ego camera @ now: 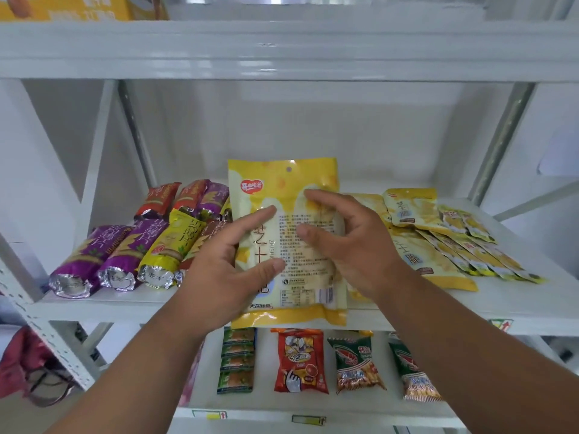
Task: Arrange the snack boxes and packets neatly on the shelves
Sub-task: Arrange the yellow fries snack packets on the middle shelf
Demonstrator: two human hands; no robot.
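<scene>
Over the middle shelf [470, 303] | my left hand [219, 277] and right hand [351, 245] grasp a yellow cheese-snack packet [288, 180], fingers curled round it | print reads "ZHISHI"

- A shop: white metal shelves [517, 311] stocked with rows of snack packets [300, 360]
- Price-tag holders [308, 420] line the shelf edges

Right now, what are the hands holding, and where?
Both hold the yellow snack packet: left hand grips its left edge, right hand its right side.
</scene>
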